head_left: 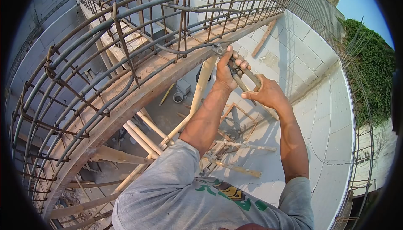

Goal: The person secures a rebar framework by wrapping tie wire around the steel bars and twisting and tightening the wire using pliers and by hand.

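A pair of metal pincers (218,49) has its head against the lower edge of a rebar cage (180,30), just above a wooden formwork board (163,73). Near the head, my left hand (228,68) is wrapped round the tool, with the thumb along it. My right hand (268,92) grips the lower end of the handles, to the right of and below the left. What the jaws hold is too small to make out.
Wooden poles (203,81) prop the formwork from below. A white block wall (294,57) stands at the right, with green foliage (369,66) beyond it. On the floor far below are a bucket (178,97) and scattered timber.
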`<state>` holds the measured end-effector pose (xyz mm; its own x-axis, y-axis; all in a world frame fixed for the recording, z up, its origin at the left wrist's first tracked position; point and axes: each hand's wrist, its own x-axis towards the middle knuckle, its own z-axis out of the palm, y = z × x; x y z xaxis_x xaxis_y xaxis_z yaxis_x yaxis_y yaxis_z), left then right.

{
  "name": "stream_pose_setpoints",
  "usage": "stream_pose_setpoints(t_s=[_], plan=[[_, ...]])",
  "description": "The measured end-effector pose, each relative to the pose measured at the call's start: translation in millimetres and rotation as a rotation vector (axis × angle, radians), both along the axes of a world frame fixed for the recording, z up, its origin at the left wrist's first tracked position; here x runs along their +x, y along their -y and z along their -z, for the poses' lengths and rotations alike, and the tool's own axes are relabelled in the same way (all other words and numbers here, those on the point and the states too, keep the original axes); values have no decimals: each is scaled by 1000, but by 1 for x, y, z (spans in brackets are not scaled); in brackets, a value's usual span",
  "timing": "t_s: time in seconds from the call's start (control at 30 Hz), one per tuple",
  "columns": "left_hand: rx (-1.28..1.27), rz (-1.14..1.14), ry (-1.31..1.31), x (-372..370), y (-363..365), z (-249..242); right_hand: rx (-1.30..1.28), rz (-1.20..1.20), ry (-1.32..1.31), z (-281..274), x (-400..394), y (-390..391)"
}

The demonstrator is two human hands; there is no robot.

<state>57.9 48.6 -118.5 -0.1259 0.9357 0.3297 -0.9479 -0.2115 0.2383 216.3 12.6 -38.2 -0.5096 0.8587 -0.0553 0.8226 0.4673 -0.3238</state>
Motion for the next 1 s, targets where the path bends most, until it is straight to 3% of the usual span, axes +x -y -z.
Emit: stream_pose_setpoints(t_s=[0.13,0.27,0.33,0.4,0.43,0.47,0.53,0.63,0.7,0.8,0.9,1.0], plan=[[-344,-218,-113,15,-3,-17,807,96,36,63,-15,19],[-665,-434,-435,14,-14,-6,366,115,-66,81,-30,-15],[-741,-500,-640,9,-6,-5,37,54,-158,61,-25,-28],[-522,-414,-576,1,9,18,-267,36,-218,38,-17,-29],[-390,-372,-556,-9,10,22,-451,-27,-333,37,-14,-38],[-281,-188,-464,-14,20,16,-639,-89,-438,42,-7,-45],[-185,-112,-376,-11,15,20,-998,-175,-634,55,-2,-46],[-59,-23,-179,-6,13,1,-1023,-175,-594,47,-3,-47],[59,55,-113,-7,7,7,-757,-120,-490,45,6,-43],[-74,-35,-66,5,4,-2,-406,-21,-310,32,20,-30],[-179,-119,-34,12,-3,-5,249,-36,-127,50,25,-3],[-256,-219,-69,18,-9,-6,464,69,8,64,-7,6]])
